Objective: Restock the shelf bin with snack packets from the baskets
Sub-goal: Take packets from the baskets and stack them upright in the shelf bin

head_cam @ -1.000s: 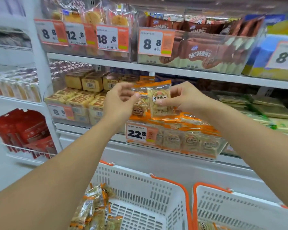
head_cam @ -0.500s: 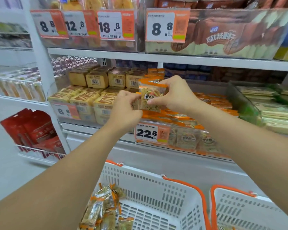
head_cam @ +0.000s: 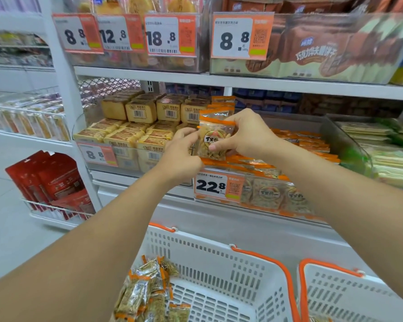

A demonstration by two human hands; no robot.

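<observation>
Since a second ago both hands have carried the packet (head_cam: 215,138) lower, over the bin (head_cam: 261,196). Right hand (head_cam: 247,135) pinches it; left hand (head_cam: 182,152) grips its edge. Bin and left basket (head_cam: 219,263) hold matching packets.

The snack packet (head_cam: 215,138) is clear with orange bands and a black-and-white round label. The baskets (head_cam: 221,270) are white, slotted, with orange handles. The price tag (head_cam: 219,185) reads black on white, edged orange. Red packs (head_cam: 56,180) sit low left.
</observation>
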